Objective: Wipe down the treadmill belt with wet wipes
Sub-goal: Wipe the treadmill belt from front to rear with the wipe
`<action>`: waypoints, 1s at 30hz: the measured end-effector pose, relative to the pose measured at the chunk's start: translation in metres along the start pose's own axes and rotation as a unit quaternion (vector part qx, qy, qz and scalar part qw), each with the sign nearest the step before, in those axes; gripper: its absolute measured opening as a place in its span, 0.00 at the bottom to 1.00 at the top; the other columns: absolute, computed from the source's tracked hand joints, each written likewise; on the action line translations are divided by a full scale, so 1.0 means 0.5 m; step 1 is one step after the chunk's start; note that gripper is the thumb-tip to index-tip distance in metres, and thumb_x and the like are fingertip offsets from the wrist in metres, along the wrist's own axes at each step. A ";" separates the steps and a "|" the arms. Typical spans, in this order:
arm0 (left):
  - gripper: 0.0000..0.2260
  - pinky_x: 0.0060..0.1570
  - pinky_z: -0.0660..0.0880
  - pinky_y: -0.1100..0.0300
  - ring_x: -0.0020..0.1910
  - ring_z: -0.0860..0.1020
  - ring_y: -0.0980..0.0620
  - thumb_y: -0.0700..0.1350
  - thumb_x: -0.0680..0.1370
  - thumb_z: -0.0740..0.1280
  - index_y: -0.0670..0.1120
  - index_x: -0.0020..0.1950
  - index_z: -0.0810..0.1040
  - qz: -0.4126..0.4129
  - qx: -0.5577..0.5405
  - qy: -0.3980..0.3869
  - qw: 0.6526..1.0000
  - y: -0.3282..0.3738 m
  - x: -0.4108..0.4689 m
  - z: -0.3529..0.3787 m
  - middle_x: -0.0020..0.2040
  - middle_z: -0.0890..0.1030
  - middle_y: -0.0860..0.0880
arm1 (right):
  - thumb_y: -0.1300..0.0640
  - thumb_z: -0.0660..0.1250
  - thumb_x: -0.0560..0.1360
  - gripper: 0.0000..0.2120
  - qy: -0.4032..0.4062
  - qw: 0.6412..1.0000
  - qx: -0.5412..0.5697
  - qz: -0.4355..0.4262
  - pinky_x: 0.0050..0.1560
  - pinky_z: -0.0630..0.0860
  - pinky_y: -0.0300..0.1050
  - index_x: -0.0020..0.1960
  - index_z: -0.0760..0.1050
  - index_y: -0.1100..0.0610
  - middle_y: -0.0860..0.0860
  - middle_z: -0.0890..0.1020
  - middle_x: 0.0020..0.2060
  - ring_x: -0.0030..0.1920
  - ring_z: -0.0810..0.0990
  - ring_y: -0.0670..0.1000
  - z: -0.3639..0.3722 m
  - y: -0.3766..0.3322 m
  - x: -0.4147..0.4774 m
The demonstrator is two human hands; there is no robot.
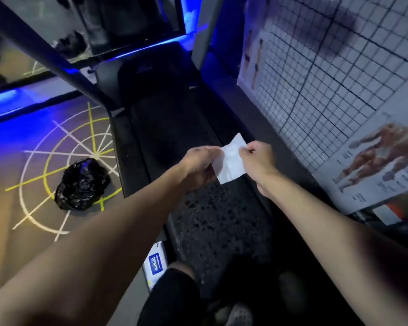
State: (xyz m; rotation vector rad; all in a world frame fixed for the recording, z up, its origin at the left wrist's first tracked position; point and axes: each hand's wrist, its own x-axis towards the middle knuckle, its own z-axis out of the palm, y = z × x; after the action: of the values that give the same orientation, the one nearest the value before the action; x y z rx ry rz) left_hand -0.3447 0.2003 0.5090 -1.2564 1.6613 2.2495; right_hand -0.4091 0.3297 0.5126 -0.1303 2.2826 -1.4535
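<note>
At the near end of the treadmill belt [212,222], the person's knee in dark shorts [172,290] and a shoe [236,314] are crowding the lower edge. A white and blue pack of wipes [157,264] is lying on the floor just left of the belt's near left rail. The belt is running away between two dark side rails. Its near stretch is showing pale speckles and its far stretch is looking darker and plainer. The middle of the belt is lying open ahead of the hands.

Both forearms are reaching out over the belt. The left hand [198,165] is pinching the left edge of the wet wipe [230,161] with curled fingers. The right hand [257,158] is pinching its upper right edge between thumb and bent fingers. The wipe is hanging in the air above the belt's middle, clear of its surface. It is white, creased and partly unfolded, with one corner pointing away.

Left of the belt, well apart from it, a crumpled black plastic bag [80,184] is sitting on yellow and white floor markings [57,149]. Right of the belt, a grid chart [327,78] and an anatomy poster [375,161] are standing close along the right rail. At the belt's far end the dark motor hood [151,74] is closing it off, with blue light glowing behind it.
</note>
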 end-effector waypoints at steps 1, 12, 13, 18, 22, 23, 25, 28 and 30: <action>0.09 0.41 0.79 0.55 0.42 0.81 0.47 0.40 0.79 0.65 0.39 0.57 0.80 -0.009 -0.016 -0.006 1.000 0.015 0.011 0.001 0.49 0.81 0.43 | 0.60 0.60 0.79 0.09 -0.010 1.000 -0.001 0.001 0.32 0.65 0.41 0.41 0.71 0.59 0.48 0.71 0.33 0.34 0.68 0.48 0.005 -0.012 0.019; 0.08 0.36 0.79 0.56 0.39 0.81 0.45 0.43 0.80 0.63 0.40 0.53 0.80 -0.030 -0.081 0.062 0.994 0.191 0.257 -0.095 0.46 0.82 0.42 | 0.58 0.63 0.78 0.04 -0.137 0.989 0.042 0.024 0.37 0.73 0.44 0.47 0.71 0.58 0.52 0.77 0.40 0.39 0.76 0.51 0.165 -0.175 0.307; 0.08 0.37 0.79 0.55 0.39 0.82 0.45 0.41 0.80 0.64 0.40 0.54 0.79 -0.022 -0.101 0.076 0.992 0.224 0.296 -0.115 0.46 0.82 0.41 | 0.61 0.64 0.77 0.03 -0.145 0.988 0.035 0.026 0.39 0.75 0.45 0.50 0.72 0.59 0.53 0.79 0.44 0.43 0.79 0.51 0.193 -0.201 0.352; 0.05 0.33 0.75 0.58 0.32 0.80 0.48 0.41 0.81 0.60 0.45 0.51 0.76 -0.057 -0.110 0.127 0.984 0.363 0.431 -0.218 0.36 0.80 0.46 | 0.66 0.58 0.76 0.13 -0.138 0.987 -0.010 0.086 0.54 0.79 0.51 0.59 0.71 0.56 0.54 0.79 0.54 0.53 0.79 0.54 0.308 -0.315 0.544; 0.06 0.41 0.75 0.57 0.41 0.81 0.47 0.45 0.83 0.58 0.48 0.54 0.74 -0.069 -0.098 0.160 0.980 0.464 0.499 -0.306 0.45 0.80 0.46 | 0.68 0.53 0.76 0.20 -0.130 0.984 0.004 0.123 0.63 0.77 0.56 0.65 0.72 0.56 0.54 0.79 0.58 0.57 0.79 0.55 0.387 -0.406 0.658; 0.07 0.41 0.75 0.57 0.42 0.82 0.47 0.45 0.83 0.57 0.48 0.54 0.74 -0.063 -0.098 0.164 0.980 0.496 0.517 -0.324 0.46 0.81 0.46 | 0.67 0.53 0.76 0.22 -0.144 0.981 0.004 0.128 0.63 0.77 0.56 0.65 0.73 0.56 0.54 0.80 0.58 0.57 0.79 0.55 0.408 -0.428 0.688; 0.07 0.41 0.75 0.57 0.42 0.82 0.47 0.44 0.83 0.57 0.48 0.53 0.74 -0.061 -0.098 0.177 0.977 0.549 0.551 -0.354 0.48 0.81 0.45 | 0.66 0.53 0.74 0.25 -0.158 0.978 -0.003 0.135 0.64 0.76 0.56 0.67 0.74 0.53 0.53 0.80 0.60 0.59 0.79 0.55 0.443 -0.468 0.736; 0.07 0.44 0.76 0.55 0.40 0.81 0.47 0.43 0.83 0.57 0.47 0.53 0.75 -0.054 -0.094 0.201 0.974 0.636 0.606 -0.390 0.47 0.81 0.45 | 0.64 0.53 0.72 0.28 -0.181 0.972 0.019 0.149 0.66 0.74 0.56 0.70 0.72 0.53 0.53 0.78 0.65 0.64 0.77 0.55 0.503 -0.530 0.809; 0.08 0.44 0.76 0.55 0.40 0.81 0.47 0.43 0.83 0.57 0.46 0.54 0.75 -0.049 -0.092 0.215 0.971 0.685 0.651 -0.413 0.46 0.81 0.45 | 0.62 0.53 0.70 0.29 -0.192 0.970 0.016 0.149 0.67 0.74 0.56 0.70 0.72 0.51 0.52 0.78 0.65 0.64 0.77 0.54 0.544 -0.570 0.861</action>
State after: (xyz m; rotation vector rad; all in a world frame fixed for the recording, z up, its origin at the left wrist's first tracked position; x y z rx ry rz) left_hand -0.6155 -0.2369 0.5454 -1.9410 1.4803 2.2284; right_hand -0.7307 -0.1565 0.5358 -0.0508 1.8721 -1.1914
